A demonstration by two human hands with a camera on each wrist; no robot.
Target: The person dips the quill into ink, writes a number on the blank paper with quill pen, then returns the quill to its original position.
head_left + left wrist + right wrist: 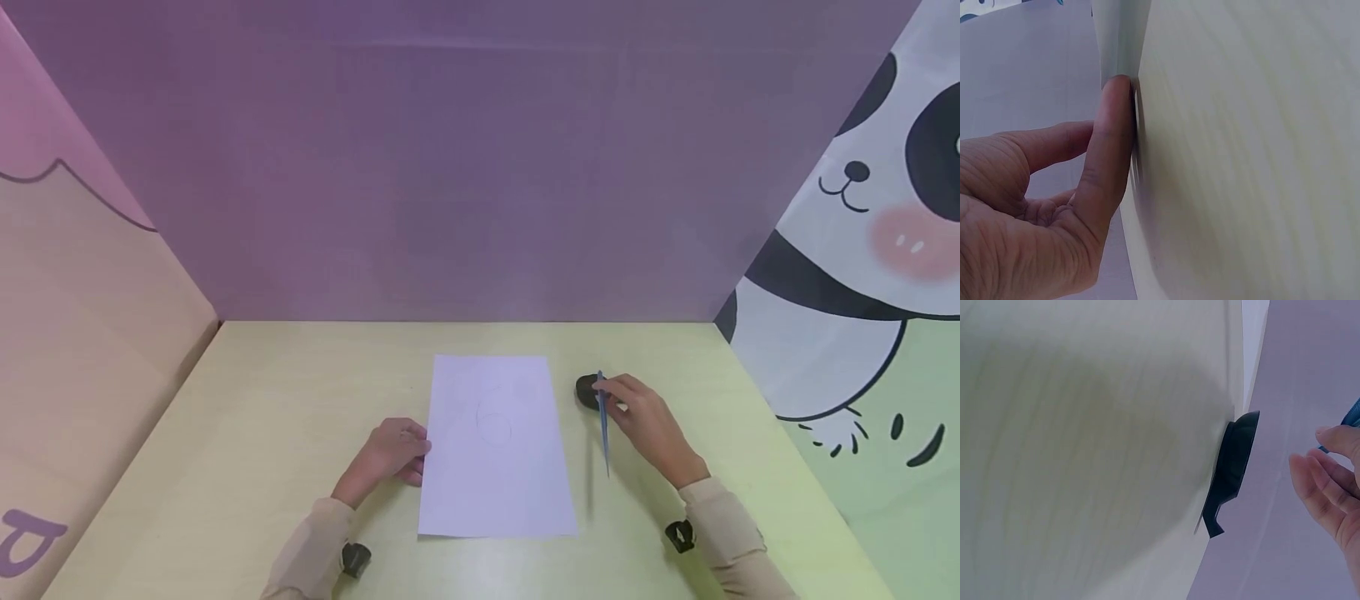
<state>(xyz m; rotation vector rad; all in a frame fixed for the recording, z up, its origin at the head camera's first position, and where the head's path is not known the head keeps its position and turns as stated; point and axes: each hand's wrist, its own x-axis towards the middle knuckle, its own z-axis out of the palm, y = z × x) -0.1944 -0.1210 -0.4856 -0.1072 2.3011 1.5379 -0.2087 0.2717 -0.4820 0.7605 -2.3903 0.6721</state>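
A white sheet of paper (495, 492) with faint pencil-like curves lies on the table. My left hand (393, 450) is at its left edge, pinching it there. In the left wrist view, one long finger (1107, 150) lies close to the table, and the paper (1121, 37) rises slightly at its tip. To the right, my right hand (648, 417) pinches a slim blue pointed tool (603, 425) near its upper end, above the table; its kind is unclear. Only a ridged bit of the blue tool (1352, 415) shows in the right wrist view.
A black, low object (587, 392) sits on the table right of the paper, partly behind the right fingers; from the side the black object (1235, 459) looks dish-like with a bent end. The pale wooden table (300, 392) meets a purple backdrop (480, 167).
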